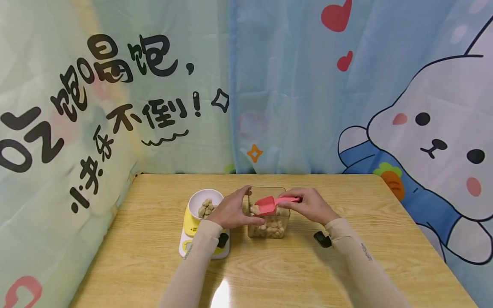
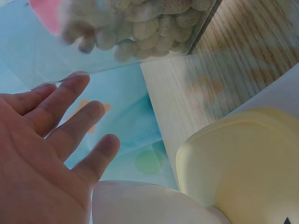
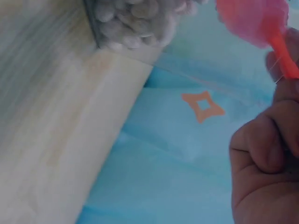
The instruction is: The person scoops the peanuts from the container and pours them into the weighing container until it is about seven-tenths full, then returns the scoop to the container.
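In the head view a clear plastic container point(image 1: 267, 231) stands on the table, part filled with rounded beige pieces point(image 1: 274, 225). The left hand point(image 1: 233, 210) holds its left side, thumb at the near wall and fingers toward the far rim. In the left wrist view, two of its fingertips touch the clear wall. My right hand point(image 1: 310, 205) grips the handle of a pink scoop point(image 1: 266, 205) above the container's mouth. Some beige pieces lie at the scoop's front. Left of the container, a white bowl point(image 1: 197, 200) with similar pieces sits on a yellow-and-white kitchen scale point(image 1: 190, 224).
The wooden table point(image 1: 292, 273) meets a printed curtain point(image 1: 277, 107) behind its far edge. My left forearm crosses over part of the scale and hides some of its front. A dark wrist device point(image 1: 322, 239) is by the right wrist.
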The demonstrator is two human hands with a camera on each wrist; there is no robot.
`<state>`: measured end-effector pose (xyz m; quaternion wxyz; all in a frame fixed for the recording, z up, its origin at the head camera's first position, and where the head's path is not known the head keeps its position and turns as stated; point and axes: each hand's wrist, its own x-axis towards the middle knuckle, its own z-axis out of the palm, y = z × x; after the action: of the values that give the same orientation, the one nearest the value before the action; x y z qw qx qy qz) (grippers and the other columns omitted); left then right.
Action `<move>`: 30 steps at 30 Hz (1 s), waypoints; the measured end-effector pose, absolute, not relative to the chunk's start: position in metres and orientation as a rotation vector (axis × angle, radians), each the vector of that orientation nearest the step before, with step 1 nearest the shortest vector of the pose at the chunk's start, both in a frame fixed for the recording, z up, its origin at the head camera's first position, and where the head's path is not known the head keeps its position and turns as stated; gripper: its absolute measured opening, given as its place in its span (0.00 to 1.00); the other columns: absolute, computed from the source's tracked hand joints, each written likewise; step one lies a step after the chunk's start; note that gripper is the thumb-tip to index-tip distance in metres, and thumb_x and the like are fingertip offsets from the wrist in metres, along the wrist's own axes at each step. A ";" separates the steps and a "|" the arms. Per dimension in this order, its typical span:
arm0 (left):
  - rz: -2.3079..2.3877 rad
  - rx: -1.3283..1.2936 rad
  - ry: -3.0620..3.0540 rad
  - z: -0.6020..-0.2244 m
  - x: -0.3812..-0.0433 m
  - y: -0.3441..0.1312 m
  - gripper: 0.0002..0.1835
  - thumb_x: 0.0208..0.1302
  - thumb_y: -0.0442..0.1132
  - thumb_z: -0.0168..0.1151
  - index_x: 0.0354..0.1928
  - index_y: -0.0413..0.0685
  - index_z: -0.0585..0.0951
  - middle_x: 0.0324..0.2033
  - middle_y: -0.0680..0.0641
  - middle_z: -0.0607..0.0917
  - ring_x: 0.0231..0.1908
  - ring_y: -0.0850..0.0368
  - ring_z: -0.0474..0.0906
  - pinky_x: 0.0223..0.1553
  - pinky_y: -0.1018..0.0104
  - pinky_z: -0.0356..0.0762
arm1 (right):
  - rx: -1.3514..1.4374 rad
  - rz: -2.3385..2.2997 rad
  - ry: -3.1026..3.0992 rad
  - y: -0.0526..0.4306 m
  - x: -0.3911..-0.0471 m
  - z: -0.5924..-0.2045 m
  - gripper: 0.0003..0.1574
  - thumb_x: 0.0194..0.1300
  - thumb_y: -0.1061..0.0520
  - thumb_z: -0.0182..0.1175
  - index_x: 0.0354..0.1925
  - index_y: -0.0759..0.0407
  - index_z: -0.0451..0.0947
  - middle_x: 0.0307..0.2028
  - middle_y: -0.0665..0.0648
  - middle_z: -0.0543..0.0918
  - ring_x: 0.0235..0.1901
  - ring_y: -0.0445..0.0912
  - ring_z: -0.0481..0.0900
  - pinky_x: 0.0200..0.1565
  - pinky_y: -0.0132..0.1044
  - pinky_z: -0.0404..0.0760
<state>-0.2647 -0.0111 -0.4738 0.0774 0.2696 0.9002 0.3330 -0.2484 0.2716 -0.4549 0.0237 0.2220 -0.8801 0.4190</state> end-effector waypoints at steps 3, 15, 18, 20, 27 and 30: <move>0.993 0.806 2.695 -0.474 -0.264 -0.010 0.62 0.50 0.71 0.72 0.81 0.55 0.53 0.70 0.49 0.71 0.68 0.48 0.69 0.63 0.50 0.72 | 0.793 1.198 -2.743 0.268 -0.250 -0.449 0.15 0.66 0.43 0.69 0.46 0.47 0.90 0.37 0.44 0.87 0.29 0.42 0.79 0.32 0.37 0.79; 1.004 0.794 2.698 -0.470 -0.263 -0.011 0.62 0.50 0.69 0.73 0.81 0.56 0.53 0.71 0.49 0.70 0.69 0.49 0.68 0.64 0.49 0.71 | 0.666 1.385 -2.660 0.269 -0.250 -0.461 0.18 0.66 0.53 0.70 0.53 0.56 0.87 0.47 0.56 0.87 0.35 0.44 0.84 0.36 0.35 0.83; 1.006 0.793 2.703 -0.470 -0.263 -0.010 0.61 0.51 0.69 0.74 0.81 0.56 0.53 0.71 0.49 0.70 0.69 0.49 0.68 0.64 0.49 0.71 | 0.676 1.401 -2.654 0.266 -0.250 -0.460 0.19 0.66 0.54 0.70 0.53 0.58 0.86 0.48 0.58 0.87 0.35 0.47 0.84 0.35 0.36 0.83; 1.006 0.796 2.706 -0.470 -0.263 -0.010 0.61 0.51 0.69 0.73 0.81 0.56 0.54 0.70 0.49 0.71 0.68 0.49 0.69 0.64 0.49 0.72 | 0.678 1.397 -2.655 0.265 -0.251 -0.459 0.19 0.65 0.55 0.71 0.53 0.58 0.87 0.47 0.58 0.87 0.34 0.48 0.84 0.34 0.36 0.82; 1.000 0.788 2.716 -0.469 -0.262 -0.010 0.60 0.52 0.68 0.73 0.80 0.55 0.55 0.69 0.49 0.72 0.67 0.49 0.70 0.64 0.49 0.72 | 0.676 1.399 -2.657 0.265 -0.251 -0.461 0.18 0.65 0.50 0.71 0.52 0.54 0.88 0.46 0.53 0.88 0.33 0.51 0.85 0.33 0.36 0.82; 0.987 0.788 2.720 -0.470 -0.261 -0.011 0.61 0.51 0.69 0.73 0.81 0.55 0.54 0.70 0.49 0.71 0.68 0.49 0.70 0.64 0.50 0.71 | 0.665 1.421 -2.648 0.266 -0.250 -0.464 0.20 0.65 0.48 0.71 0.52 0.55 0.88 0.46 0.53 0.88 0.35 0.54 0.85 0.34 0.37 0.83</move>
<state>-0.2611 -0.0107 -0.4699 0.0713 0.2621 0.9046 0.3284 -0.2498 0.2660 -0.4641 0.0319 0.2161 -0.8599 0.4615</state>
